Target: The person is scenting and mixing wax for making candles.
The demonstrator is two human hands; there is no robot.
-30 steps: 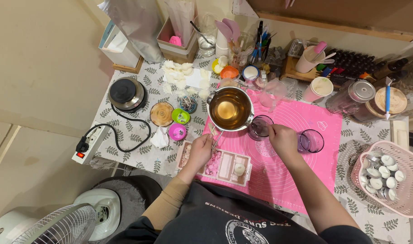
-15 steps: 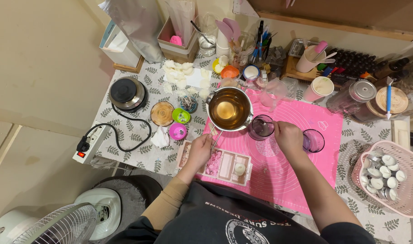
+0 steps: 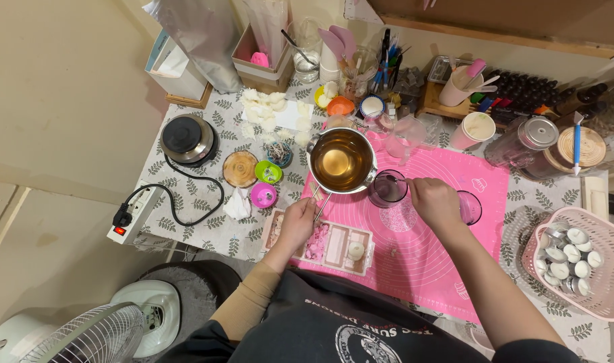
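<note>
Silver foil bag (image 3: pixel 203 37) back left, open cardboard box (image 3: pixel 263 57) beside it

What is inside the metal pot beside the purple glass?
The metal pot holds clear amber liquid, with its bottom showing through. The left hand covers the handle's end. The purple glass looks empty.

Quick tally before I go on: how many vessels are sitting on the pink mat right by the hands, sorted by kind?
Metal pouring pot of amber liquid: 1, its handle held by the left hand
Purple glass cups: 2, one next to the pot, one partly hidden behind the right hand
Total: 3
</note>
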